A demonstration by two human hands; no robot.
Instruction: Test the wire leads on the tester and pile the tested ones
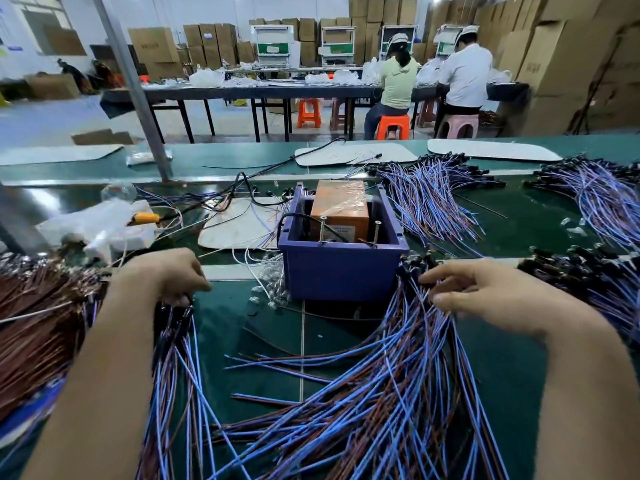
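Where the left hand [166, 275] grips them, thin blue leads [181, 355] bunch.

The left hand [166, 275] grips a bundle of wire leads [175, 327]; the right hand [485, 299] touches a loose pile [381, 403]; the blue tester [343, 271] stands between the hands.

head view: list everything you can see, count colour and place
tester box: one, blue, bench centre, orange block inside
screws: two, metal, upright at the box's front edge
near leads: many, blue and brown, front right
held bundle: one, blue and brown, front left
far leads: two heaps, blue-violet, behind right
brown wires: one heap, left edge
bench: one, green, under everything
seated people: two, pale tops, far table
left hand: grips the held bundle
right hand: fingers among the near leads, grip unclear
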